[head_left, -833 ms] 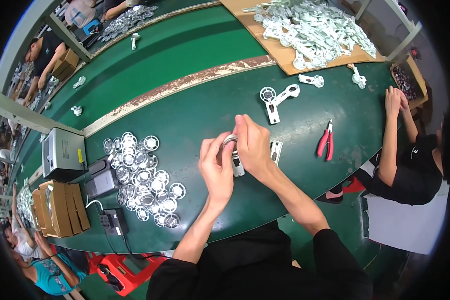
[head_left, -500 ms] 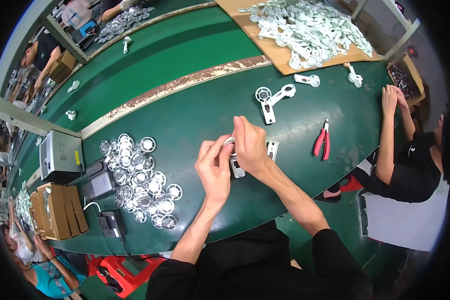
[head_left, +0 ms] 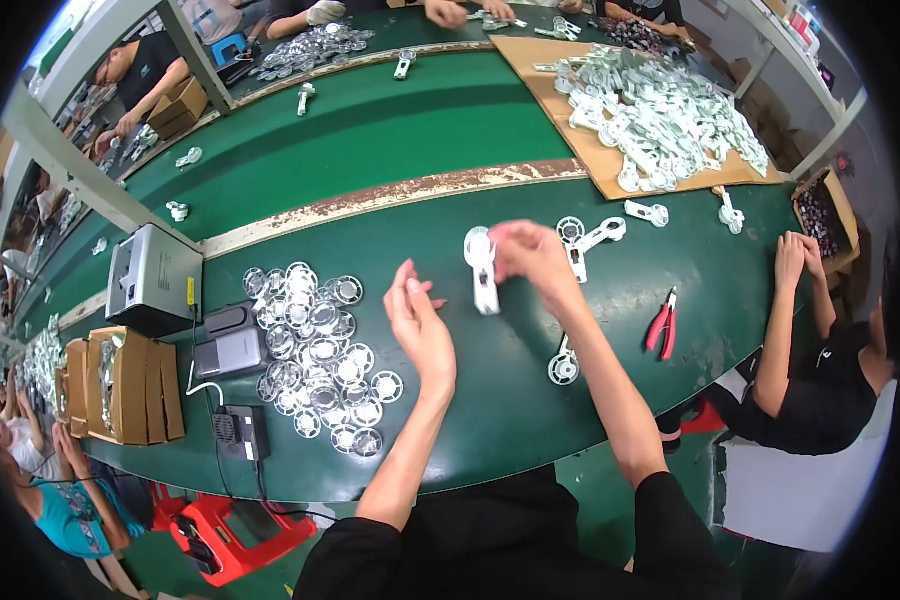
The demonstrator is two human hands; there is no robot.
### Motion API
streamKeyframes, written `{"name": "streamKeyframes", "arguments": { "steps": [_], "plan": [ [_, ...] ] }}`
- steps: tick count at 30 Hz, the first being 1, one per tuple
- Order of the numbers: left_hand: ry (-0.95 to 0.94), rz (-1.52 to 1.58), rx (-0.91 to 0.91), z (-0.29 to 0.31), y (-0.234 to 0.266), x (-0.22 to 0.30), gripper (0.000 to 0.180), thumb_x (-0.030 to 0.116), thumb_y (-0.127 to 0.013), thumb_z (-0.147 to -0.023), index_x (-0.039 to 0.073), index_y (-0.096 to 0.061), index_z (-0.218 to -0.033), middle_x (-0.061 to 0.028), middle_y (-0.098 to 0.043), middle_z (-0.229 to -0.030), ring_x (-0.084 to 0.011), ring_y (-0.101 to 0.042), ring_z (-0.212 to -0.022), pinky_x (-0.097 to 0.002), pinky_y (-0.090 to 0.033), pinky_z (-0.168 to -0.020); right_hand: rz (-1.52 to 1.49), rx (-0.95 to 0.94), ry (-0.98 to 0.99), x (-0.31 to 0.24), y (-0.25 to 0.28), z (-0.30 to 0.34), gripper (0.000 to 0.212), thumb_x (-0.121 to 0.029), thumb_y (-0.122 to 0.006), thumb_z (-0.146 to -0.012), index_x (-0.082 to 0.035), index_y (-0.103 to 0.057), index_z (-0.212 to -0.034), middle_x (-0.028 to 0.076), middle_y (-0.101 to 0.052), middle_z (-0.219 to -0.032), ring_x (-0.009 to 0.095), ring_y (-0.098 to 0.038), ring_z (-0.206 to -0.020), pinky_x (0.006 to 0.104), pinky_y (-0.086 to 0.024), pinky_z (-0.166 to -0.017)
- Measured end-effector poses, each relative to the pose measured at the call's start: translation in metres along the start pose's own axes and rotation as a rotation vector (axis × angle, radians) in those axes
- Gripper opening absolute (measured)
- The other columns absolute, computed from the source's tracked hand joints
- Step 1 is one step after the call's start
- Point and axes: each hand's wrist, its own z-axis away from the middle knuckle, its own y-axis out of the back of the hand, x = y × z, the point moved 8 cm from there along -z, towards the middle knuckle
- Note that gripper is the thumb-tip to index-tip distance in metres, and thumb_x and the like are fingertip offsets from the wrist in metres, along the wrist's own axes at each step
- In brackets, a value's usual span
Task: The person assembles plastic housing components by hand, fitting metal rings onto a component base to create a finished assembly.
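My right hand (head_left: 537, 262) pinches a white plastic arm with a round head (head_left: 483, 272) by its side, above the green table. The part hangs with its round end up and is slightly blurred. My left hand (head_left: 416, 320) is to the left of it, empty, with its fingers apart. Beyond my right hand lies a white hinged arm (head_left: 600, 236) with a round disc (head_left: 570, 230) at one end. Under my right forearm another white arm with a ring end (head_left: 563, 368) is partly hidden. A pile of clear and silver spoked discs (head_left: 322, 352) lies left of my left hand.
Red-handled cutters (head_left: 661, 325) lie at the right. Many white arms are heaped on a cardboard sheet (head_left: 602, 172) at the back. On the left stand a grey box-shaped device (head_left: 150, 283), cartons (head_left: 130, 390) and a black adapter (head_left: 240, 432). Co-workers sit around the green conveyor belt (head_left: 390, 135).
My hands have come apart. My right hand has lifted the white arm up and away, while my left hand has let go and opened. The view has shifted, too.
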Motion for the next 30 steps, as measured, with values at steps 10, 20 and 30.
{"name": "streamKeyframes", "arguments": {
  "steps": [10, 20, 30],
  "plan": [
    [-0.025, 0.002, -0.113, 0.004, -0.009, 0.002, 0.023, 0.013, -0.044, -0.098, 0.003, -0.059, -0.113, -0.0064, -0.05, -0.111, -0.0113, -0.054, -0.087, -0.0236, -0.048, -0.069, 1.189, 0.516, 0.559, -0.045, 0.024, 0.037, 0.035, -0.012, -0.066, -0.082, -0.011, -0.058, -0.116, 0.015, -0.053, -0.118, 0.031, -0.054, -0.105, 0.0415, -0.043, -0.086],
    [0.117, 0.122, -0.403, 0.019, -0.044, -0.009, 0.036, 0.017, -0.047, -0.097, -0.002, -0.045, -0.128, -0.0136, -0.058, -0.11, -0.0158, -0.059, -0.091, -0.0291, -0.05, -0.078, 1.004, 0.413, 0.406, -0.054, 0.023, 0.061, 0.029, 0.008, -0.056, -0.078, 0.0, -0.06, -0.106, 0.016, -0.06, -0.105, 0.031, -0.062, -0.09, 0.037, -0.051, -0.075],
    [0.554, 0.751, -0.402, 0.011, -0.032, -0.043, 0.026, 0.009, -0.047, -0.095, -0.002, -0.052, -0.118, -0.0053, -0.058, -0.108, -0.0137, -0.057, -0.098, -0.0266, -0.048, -0.083, 1.443, 0.121, 0.53, -0.073, -0.125, 0.055, 0.012, -0.015, -0.063, -0.08, -0.006, -0.067, -0.087, 0.01, -0.064, -0.083, 0.026, -0.059, -0.083, 0.0382, -0.04, -0.077]
  ]
}}
